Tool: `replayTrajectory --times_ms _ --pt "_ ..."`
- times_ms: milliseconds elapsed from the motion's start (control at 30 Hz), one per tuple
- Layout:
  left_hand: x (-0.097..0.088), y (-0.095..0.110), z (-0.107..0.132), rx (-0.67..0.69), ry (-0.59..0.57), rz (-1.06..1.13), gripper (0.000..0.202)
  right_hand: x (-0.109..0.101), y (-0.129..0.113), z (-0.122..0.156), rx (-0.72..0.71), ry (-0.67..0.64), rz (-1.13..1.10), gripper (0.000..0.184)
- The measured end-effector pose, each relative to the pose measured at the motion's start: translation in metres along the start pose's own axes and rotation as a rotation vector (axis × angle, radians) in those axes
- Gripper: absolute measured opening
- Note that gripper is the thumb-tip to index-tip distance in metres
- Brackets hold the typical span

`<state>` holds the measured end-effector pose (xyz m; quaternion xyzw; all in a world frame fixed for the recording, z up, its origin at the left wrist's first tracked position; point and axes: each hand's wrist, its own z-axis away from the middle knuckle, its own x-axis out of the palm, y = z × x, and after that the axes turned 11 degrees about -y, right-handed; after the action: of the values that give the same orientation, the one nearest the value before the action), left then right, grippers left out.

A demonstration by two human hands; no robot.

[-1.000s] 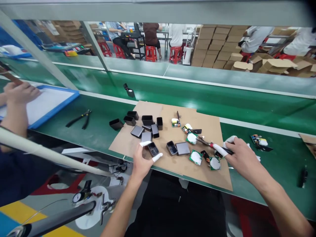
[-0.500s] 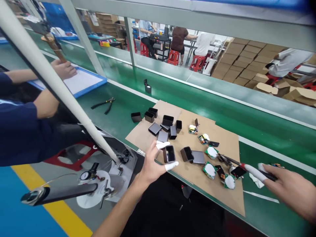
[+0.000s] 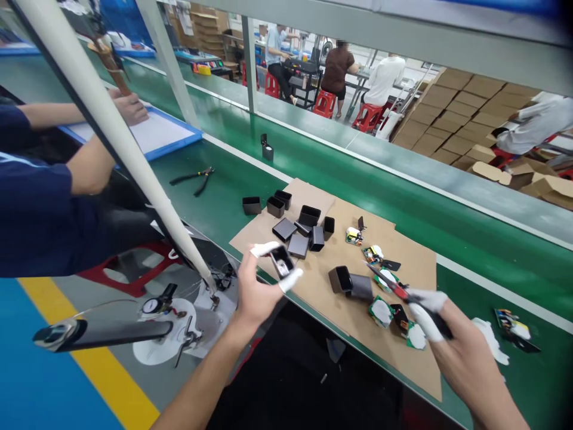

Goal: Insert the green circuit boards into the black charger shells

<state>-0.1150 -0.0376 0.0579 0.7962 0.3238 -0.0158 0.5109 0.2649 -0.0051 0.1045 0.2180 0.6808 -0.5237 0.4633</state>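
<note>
My left hand (image 3: 257, 286), with white finger cots on thumb and forefinger, pinches a small black open plastic housing (image 3: 281, 261) lifted just above the near edge of the cardboard sheet (image 3: 416, 254). My right hand (image 3: 452, 343), also with white cots, grips a red-handled tool (image 3: 396, 289) whose tip points toward small green circuit boards with white pads (image 3: 380, 310). Several more black housings (image 3: 298, 230) lie on the cardboard, and two sit close together (image 3: 349, 282) between my hands.
The green conveyor belt (image 3: 470, 239) runs across the view. Black pliers (image 3: 194, 177) lie on it at the left. A co-worker's arm (image 3: 89, 170) rests by a blue-framed white tray (image 3: 156, 134). A white pole (image 3: 111, 134) crosses diagonally. Stacked cardboard boxes (image 3: 447, 119) and seated people are beyond.
My left hand has lifted the black housing off the cardboard and drawn it toward me. My right hand has moved left with the tool, closer to the circuit boards. The view shifted left.
</note>
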Motion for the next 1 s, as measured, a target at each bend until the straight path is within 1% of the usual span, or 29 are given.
replayTrajectory --times_ms 67,133,167,233,300,367,467,533,567,633,700,800,867,933,1000 --pt "-0.006 -0.031 -0.002 -0.130 0.083 -0.030 0.055 0.000 -0.012 -0.038 -0.057 -0.105 -0.014 0.028" --pt "-0.013 -0.056 -0.006 -0.225 0.090 -0.040 0.059 0.000 -0.022 -0.074 -0.098 -0.232 0.002 0.030" --pt "-0.015 -0.066 -0.008 -0.253 0.065 -0.043 0.061 0.001 -0.025 -0.090 -0.122 -0.274 0.009 0.032" --pt "-0.019 -0.078 -0.014 -0.269 -0.025 -0.046 0.063 0.003 -0.030 -0.117 -0.148 -0.306 0.013 0.034" --pt "-0.020 -0.083 -0.020 -0.248 -0.144 -0.042 0.065 0.006 -0.032 -0.138 -0.174 -0.361 -0.005 0.033" --pt "-0.020 -0.086 -0.027 -0.209 -0.249 -0.035 0.066 0.011 -0.032 -0.150 -0.180 -0.403 -0.004 0.031" --pt "-0.020 -0.090 -0.039 -0.159 -0.339 -0.033 0.059 0.017 -0.029 -0.155 -0.119 -0.415 0.030 0.028" --pt "-0.020 -0.093 -0.045 -0.150 -0.369 -0.027 0.053 0.020 -0.028 -0.152 -0.074 -0.420 0.030 0.027" --pt "-0.019 -0.093 -0.046 -0.153 -0.371 -0.023 0.053 0.021 -0.027 -0.150 -0.062 -0.417 0.017 0.027" --pt "-0.017 -0.094 -0.047 -0.162 -0.332 -0.024 0.060 0.021 -0.026 -0.146 -0.054 -0.394 -0.018 0.024" --pt "-0.014 -0.094 -0.045 -0.150 -0.256 -0.045 0.071 0.018 -0.026 -0.142 -0.041 -0.365 -0.038 0.023" --pt "-0.009 -0.092 -0.041 -0.091 -0.158 -0.136 0.083 0.006 -0.025 -0.140 -0.012 -0.315 -0.072 0.025" --pt "-0.005 -0.091 -0.038 -0.063 -0.135 -0.226 0.088 -0.007 -0.021 -0.142 0.006 -0.266 -0.116 0.024" --pt "-0.002 -0.091 -0.038 -0.051 -0.140 -0.315 0.092 -0.024 -0.011 -0.145 0.076 -0.170 -0.113 0.026" --pt "0.001 -0.092 -0.038 -0.044 -0.151 -0.382 0.095 -0.042 0.005 -0.143 0.198 -0.039 -0.052 0.029"
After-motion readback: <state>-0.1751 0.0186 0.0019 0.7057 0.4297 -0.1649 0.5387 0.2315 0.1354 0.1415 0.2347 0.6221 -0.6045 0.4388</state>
